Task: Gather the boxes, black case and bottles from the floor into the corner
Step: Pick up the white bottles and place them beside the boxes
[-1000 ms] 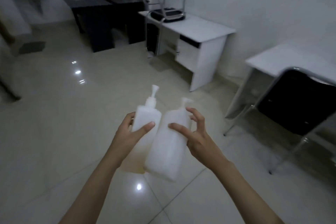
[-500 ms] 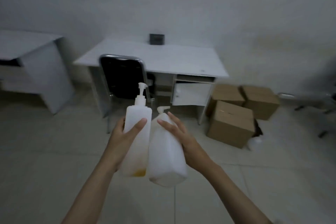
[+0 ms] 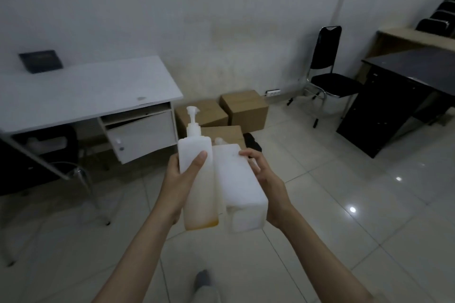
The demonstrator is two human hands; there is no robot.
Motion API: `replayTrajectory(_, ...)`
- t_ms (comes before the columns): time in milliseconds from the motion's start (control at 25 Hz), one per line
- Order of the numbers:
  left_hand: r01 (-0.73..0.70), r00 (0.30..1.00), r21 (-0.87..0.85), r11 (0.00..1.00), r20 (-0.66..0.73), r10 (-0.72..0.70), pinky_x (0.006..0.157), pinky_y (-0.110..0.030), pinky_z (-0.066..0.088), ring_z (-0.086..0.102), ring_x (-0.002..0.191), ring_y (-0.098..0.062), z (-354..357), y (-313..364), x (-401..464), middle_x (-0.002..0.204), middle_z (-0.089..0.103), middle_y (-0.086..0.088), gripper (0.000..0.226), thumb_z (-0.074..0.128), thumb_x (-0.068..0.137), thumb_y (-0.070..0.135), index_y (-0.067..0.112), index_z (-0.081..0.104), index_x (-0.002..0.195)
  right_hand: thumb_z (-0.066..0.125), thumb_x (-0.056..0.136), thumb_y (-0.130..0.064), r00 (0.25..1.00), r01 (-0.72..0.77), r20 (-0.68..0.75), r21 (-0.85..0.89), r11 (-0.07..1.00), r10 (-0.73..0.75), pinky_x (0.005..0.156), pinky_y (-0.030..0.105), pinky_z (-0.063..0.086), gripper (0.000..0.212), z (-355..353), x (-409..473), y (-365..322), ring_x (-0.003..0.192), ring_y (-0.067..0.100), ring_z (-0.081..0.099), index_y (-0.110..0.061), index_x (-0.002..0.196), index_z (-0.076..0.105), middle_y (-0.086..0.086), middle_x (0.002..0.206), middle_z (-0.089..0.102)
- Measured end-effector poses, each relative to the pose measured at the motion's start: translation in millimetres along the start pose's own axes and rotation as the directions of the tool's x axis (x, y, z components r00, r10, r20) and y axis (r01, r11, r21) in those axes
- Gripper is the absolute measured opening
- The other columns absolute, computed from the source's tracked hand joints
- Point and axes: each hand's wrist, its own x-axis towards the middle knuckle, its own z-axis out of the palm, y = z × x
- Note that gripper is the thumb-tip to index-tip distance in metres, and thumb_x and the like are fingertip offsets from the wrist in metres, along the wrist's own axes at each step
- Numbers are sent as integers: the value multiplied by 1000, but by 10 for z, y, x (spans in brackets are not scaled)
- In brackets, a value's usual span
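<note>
I hold two white pump bottles side by side in front of me. My left hand (image 3: 181,179) grips the taller bottle (image 3: 198,184), which has a little orange liquid at its bottom. My right hand (image 3: 267,179) grips the wider bottle (image 3: 240,187), tilted away from me. Behind them, against the wall, stand three brown cardboard boxes: one at the back left (image 3: 200,114), one at the back right (image 3: 245,108), and a nearer one (image 3: 225,134) partly hidden by the bottles. A black case (image 3: 252,142) lies on the floor beside the nearer box.
A white desk (image 3: 86,92) with an open cabinet door stands at the left, a chair tucked under it. A black chair (image 3: 328,76) and a dark desk (image 3: 403,96) stand at the right. Pale tiled floor (image 3: 344,216) stretches between. My foot (image 3: 203,280) shows below.
The view has swung right and closer to the boxes. Both bottles stay in my hands, the right one now tilted further back.
</note>
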Motion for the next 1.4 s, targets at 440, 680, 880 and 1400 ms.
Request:
replayTrajectory(440, 40, 976, 122, 992, 209, -65, 68, -36, 54, 61, 96, -17, 1218, 409, 2882, 114, 56, 6, 72, 64, 58, 57, 37, 37, 121, 72, 64, -30, 996, -22, -92, -11, 1000, 21, 94, 52, 52, 80, -1537, 2560, -309, 122, 28, 50, -60, 125, 30, -6, 142, 35)
replayTrajectory(680, 14, 952, 192, 981, 298, -72, 54, -21, 48, 61, 88, -10, 2258, 467, 4045, 101, 54, 16, 74, 65, 53, 59, 36, 36, 117, 75, 61, -27, 974, -112, -197, 8, 994, 111, 83, 41, 58, 90, -2664, 3286, -354, 109, 28, 61, -60, 129, 26, 5, 129, 51)
replayTrajectory(880, -3, 918, 157, 988, 392, -60, 50, -17, 52, 63, 89, -11, 3535, 324, 4762, 106, 56, 15, 67, 65, 53, 60, 44, 38, 113, 74, 69, -40, 935, -142, -335, -49, 989, 118, 70, 29, 58, 70, -3968, 3798, -475, 99, 21, 67, -51, 126, 36, 0, 124, 55)
replayTrajectory(1400, -75, 922, 203, 976, 386, -9, 62, -12, 53, 63, 94, 2, 5373, 552, 6237, 108, 59, 19, 49, 72, 63, 44, 54, 46, 103, 64, 76, -33, 988, -144, -95, -321, 936, 120, 73, 28, 60, 40, -6068, 5373, -1183, 96, 15, 65, -37, 112, 47, -2, 113, 58)
